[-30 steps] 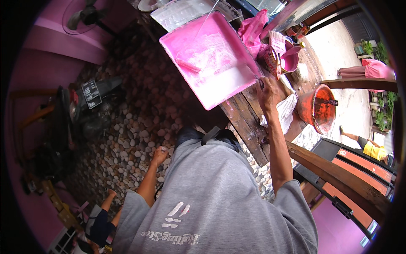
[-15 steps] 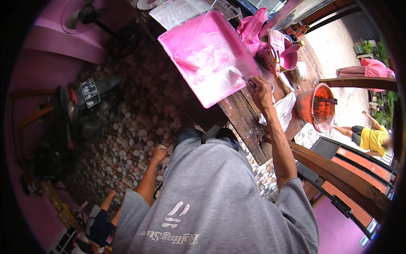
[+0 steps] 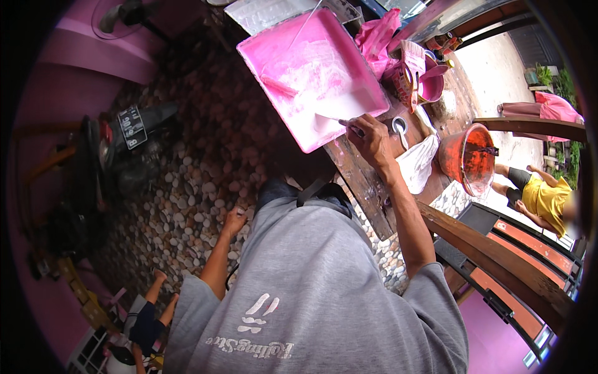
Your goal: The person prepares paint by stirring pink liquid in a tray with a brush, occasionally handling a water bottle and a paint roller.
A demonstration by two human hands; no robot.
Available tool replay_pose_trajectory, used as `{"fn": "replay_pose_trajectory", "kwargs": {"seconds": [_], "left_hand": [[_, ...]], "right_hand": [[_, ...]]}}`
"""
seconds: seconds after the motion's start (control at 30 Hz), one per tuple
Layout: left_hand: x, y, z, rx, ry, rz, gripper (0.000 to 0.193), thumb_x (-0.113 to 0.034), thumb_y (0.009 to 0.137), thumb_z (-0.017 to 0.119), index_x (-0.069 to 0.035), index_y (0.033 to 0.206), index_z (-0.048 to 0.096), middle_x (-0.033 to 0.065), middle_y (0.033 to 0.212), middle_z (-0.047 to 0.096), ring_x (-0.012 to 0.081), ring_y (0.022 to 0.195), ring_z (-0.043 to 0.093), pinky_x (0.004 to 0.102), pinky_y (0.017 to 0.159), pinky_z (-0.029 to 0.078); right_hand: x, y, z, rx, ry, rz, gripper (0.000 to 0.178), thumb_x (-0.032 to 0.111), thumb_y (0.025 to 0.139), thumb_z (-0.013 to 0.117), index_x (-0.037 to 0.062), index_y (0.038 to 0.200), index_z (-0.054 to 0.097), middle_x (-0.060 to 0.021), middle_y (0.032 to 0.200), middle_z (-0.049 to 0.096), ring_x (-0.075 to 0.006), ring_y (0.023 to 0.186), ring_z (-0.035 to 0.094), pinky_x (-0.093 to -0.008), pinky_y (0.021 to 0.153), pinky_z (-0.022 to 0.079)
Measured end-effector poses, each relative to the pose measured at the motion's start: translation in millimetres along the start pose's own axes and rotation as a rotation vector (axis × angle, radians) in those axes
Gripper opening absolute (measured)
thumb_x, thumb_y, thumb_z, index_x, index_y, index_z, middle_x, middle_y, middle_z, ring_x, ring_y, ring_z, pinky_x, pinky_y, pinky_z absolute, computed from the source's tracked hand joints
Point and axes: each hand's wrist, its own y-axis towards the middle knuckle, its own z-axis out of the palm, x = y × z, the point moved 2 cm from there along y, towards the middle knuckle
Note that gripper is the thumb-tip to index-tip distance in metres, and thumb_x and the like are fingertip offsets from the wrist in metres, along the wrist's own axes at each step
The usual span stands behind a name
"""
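My right hand (image 3: 369,140) is closed round the dark handle of a scraper (image 3: 329,119), whose pale blade rests over the near right part of a pink tray (image 3: 381,105). White and pink smears coat the tray's floor, and a pink ridge or stick-like lump (image 3: 278,86) lies at its left side. Beside my right hand, a white ring-shaped item (image 3: 400,126) sits on the wooden table (image 3: 367,181). A white cloth or bag (image 3: 418,165) drapes over the table nearby. My left hand (image 3: 235,221) hangs at my side with its fingers curled; whatever they may hold is hidden.
Right of the tray stand a pink-stained bucket (image 3: 434,87), a pink plastic bag (image 3: 377,37) and an orange bucket (image 3: 464,156). A wooden beam (image 3: 486,252) crosses at right. A motorbike (image 3: 134,146) stands left on the pebbled floor (image 3: 199,181). Two people (image 3: 545,196) (image 3: 149,324) are nearby.
My right hand has shifted left with the scraper, drawing the blade toward the tray's near corner. The ring-shaped item now shows more fully. The person in yellow at right has changed pose.
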Motion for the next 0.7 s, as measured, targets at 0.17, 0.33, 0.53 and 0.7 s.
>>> {"fn": "replay_pose_trajectory", "kwargs": {"seconds": [0.17,0.33,0.53,0.7], "left_hand": [[5,0,-2,-0.008,0.015,0.058,0.027,-0.018,0.076,0.065,0.001,0.096,0.063,0.0160,0.085,0.068,0.0269,0.079,0.066,0.0369,0.072,0.051],[6,0,0,0.000,-0.007,0.062,0.027,-0.017,0.076,0.065,0.001,0.096,0.063,0.0167,0.085,0.068,0.0269,0.079,0.066,0.0371,0.073,0.051],[3,0,-1,-0.009,-0.012,0.112,0.025,-0.016,0.077,0.065,0.001,0.093,0.063,0.0169,0.084,0.068,0.0258,0.079,0.066,0.0368,0.072,0.051],[2,2,-3,0.032,0.074,0.089,0.025,-0.017,0.082,0.065,0.002,0.097,0.062,0.0151,0.088,0.068,0.0226,0.081,0.066,0.0343,0.074,0.051]], "right_hand": [[10,-1,10,0.157,-0.069,-0.067,0.022,0.009,0.078,0.066,0.0046,0.100,0.067,-0.0134,0.085,0.060,-0.0321,0.074,0.062,-0.0410,0.067,0.051],[32,8,18,0.109,-0.036,-0.084,0.020,0.009,0.080,0.066,0.0022,0.098,0.066,-0.0145,0.086,0.059,-0.0320,0.073,0.060,-0.0401,0.065,0.051],[32,2,28,0.237,-0.072,-0.174,0.017,0.007,0.078,0.064,0.0007,0.093,0.064,-0.0148,0.087,0.058,-0.0336,0.076,0.060,-0.0418,0.067,0.051],[4,9,-11,0.180,-0.050,-0.034,0.015,0.005,0.074,0.068,-0.0014,0.088,0.067,-0.0151,0.084,0.063,-0.0301,0.073,0.064,-0.0363,0.066,0.052]]}}
